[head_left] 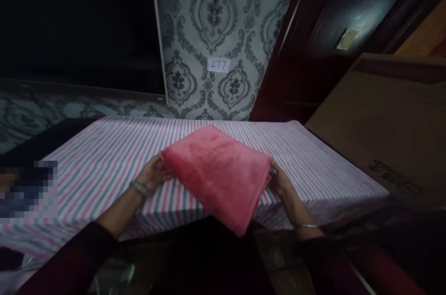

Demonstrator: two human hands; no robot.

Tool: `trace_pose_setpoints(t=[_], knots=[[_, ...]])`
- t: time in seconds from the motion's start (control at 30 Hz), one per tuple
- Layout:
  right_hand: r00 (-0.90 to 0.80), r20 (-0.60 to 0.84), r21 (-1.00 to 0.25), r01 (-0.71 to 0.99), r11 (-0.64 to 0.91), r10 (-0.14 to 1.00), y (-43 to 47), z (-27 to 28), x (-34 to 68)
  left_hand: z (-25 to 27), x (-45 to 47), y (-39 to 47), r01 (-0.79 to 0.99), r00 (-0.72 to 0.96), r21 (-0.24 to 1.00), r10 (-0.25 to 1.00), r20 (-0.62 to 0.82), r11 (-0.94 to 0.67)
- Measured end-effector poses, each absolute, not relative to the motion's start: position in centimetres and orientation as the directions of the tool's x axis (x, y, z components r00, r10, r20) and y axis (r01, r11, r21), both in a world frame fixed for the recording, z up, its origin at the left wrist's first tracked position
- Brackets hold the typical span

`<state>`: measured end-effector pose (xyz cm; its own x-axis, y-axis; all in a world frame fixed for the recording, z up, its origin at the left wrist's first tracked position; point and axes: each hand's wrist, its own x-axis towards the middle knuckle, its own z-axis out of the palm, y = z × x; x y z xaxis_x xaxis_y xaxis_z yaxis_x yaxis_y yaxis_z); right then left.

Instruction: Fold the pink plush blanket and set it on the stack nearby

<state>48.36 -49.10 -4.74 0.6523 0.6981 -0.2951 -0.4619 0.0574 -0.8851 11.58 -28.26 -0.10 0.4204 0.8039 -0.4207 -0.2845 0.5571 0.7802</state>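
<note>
A folded pink plush blanket (219, 169) lies turned at an angle over the front part of the table, one corner reaching past the front edge. At its left corner, my left hand (155, 172) grips the side, fingers partly tucked beneath the fabric. My right hand (278, 179) holds the right corner, where the folded layers show; its fingertips are partly hidden behind the blanket. A pink, white and grey striped cloth (114, 160) covers the table under it.
A large cardboard box (390, 132) stands along the right side of the table. Behind are a dark screen (80, 25), patterned wallpaper with a paper label (218, 64) reading 277, and a dark door (313, 35). A blurred-out patch (28, 193) covers the left edge.
</note>
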Motion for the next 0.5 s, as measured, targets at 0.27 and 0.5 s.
trace_pose_setpoints(t=[0.27,0.5], knots=[[0.815,-0.005,-0.942,-0.198,0.270,0.580,-47.7,-5.0,45.1,2.7,15.4,-22.3,0.192,0.521,0.922,0.761,-0.386,0.336],[0.757,0.141,-0.970,-0.022,0.240,0.638,-44.8,2.8,47.2,8.5,14.7,-26.1,0.098,0.453,0.986,0.888,0.074,-0.132]])
